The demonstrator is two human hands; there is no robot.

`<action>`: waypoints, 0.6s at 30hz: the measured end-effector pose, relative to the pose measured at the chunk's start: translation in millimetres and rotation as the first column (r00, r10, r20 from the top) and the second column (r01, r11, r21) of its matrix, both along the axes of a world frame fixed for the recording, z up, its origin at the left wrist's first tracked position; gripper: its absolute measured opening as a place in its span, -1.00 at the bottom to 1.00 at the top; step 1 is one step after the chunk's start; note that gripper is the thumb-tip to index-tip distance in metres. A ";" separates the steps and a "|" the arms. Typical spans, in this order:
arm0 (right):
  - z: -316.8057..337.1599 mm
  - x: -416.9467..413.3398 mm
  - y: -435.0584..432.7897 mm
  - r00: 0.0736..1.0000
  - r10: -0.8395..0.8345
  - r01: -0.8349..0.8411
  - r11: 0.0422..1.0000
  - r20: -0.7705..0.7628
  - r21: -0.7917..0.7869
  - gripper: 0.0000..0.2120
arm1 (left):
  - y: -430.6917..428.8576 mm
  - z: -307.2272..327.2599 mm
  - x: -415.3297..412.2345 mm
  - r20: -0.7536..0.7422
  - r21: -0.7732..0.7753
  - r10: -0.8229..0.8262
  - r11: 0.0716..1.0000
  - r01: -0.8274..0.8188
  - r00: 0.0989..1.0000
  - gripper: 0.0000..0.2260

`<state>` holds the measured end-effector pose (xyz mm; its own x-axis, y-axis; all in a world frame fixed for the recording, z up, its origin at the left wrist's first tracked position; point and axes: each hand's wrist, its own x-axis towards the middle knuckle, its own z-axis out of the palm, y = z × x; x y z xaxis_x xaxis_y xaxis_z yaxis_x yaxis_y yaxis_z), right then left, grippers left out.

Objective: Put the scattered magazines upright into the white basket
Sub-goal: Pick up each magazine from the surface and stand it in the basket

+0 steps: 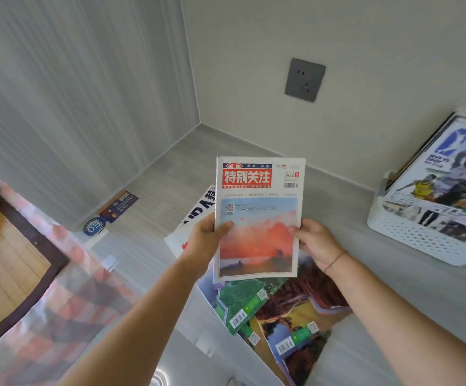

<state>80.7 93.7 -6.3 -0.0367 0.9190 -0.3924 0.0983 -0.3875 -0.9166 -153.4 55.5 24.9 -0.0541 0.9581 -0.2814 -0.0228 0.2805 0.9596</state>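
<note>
I hold a magazine with a red title block and a sunset cover (258, 218) up in front of me, above the floor. My left hand (206, 240) grips its left edge and my right hand (316, 243) grips its right edge. Below it several magazines lie scattered on the floor: a green-covered one (243, 305), an orange landscape one (301, 324) and a white one with black letters (195, 218). The white perforated basket (410, 235) stands at the right by the wall, with a basketball magazine (446, 185) leaning in it.
A bed with a checked pink cover (67, 302) and a bamboo mat fills the left side. A dark leaflet (117, 204) and a round blue sticker (92, 227) lie by the left wall. A grey wall socket (305, 79) sits above the floor.
</note>
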 end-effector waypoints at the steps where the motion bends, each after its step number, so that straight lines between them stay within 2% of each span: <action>1: 5.8 18.4 -1.6 1.000 -0.029 0.029 0.999 0.004 0.033 -0.86 | 6.9 3.0 11.1 -0.009 0.008 -0.039 0.999 0.040 0.999 -0.81; 5: 32.5 99.5 -11.6 0.984 -0.154 0.138 0.977 0.086 0.165 -0.85 | 42.0 7.6 75.1 -0.102 0.016 -0.202 0.979 0.205 0.974 -0.79; 9: 55.0 180.7 -25.6 0.932 -0.305 0.245 0.928 0.196 0.279 -0.80 | 78.8 15.5 159.1 -0.245 0.053 -0.392 0.908 0.415 0.887 -0.77; 11: 62.7 217.4 -29.6 0.892 -0.384 0.299 0.898 0.240 0.324 -0.81 | 92.7 26.0 200.7 -0.265 0.085 -0.437 0.878 0.472 0.860 -0.76; 18: 97.7 314.9 -13.0 0.786 -0.563 0.415 0.787 0.256 0.458 -0.90 | 136.1 74.5 315.3 -0.208 0.260 -0.362 0.875 0.408 0.909 -0.83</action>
